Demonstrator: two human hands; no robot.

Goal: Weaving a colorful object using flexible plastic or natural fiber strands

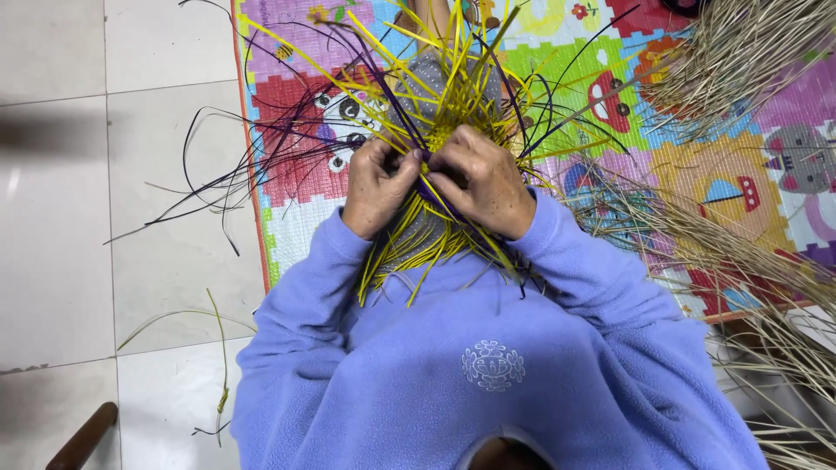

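Both hands are bunched up tight at the middle of the shot, knuckles up, wrists coming in from 5 and 7 o'clock out of lavender fleece sleeves (pixel 601 287). The left hand (pixel 376 184) has its fingers curled in and pinching the yellow and purple weaving strips (pixel 435 96) right at the crossing point, thumb pressed toward the other hand. The right hand (pixel 482 178) is clenched the same way, fingertips buried in the strips and touching the left hand's fingers, so you can't really see which strand each one has. The strips fan out toward 12 o'clock and hang down toward 6 o'clock over the person's lap, with the long dark purple ones trailing off to 9 o'clock across the white floor tiles (pixel 131 244). No real container here, just a colourful cartoon foam play mat (pixel 740 187) under everything, holding a heap of pale dried straw (pixel 740 52) at 1 to 2 o'clock and more straw running down to 4 o'clock, cut off by the frame. Something grey with dots (pixel 435 74) sits behind the strips, mostly hidden, can't tell what it is. A few stray green strips (pixel 219 348) lie at 8 o'clock, and a brown wooden piece (pixel 83 439) is clipped at the bottom left corner.
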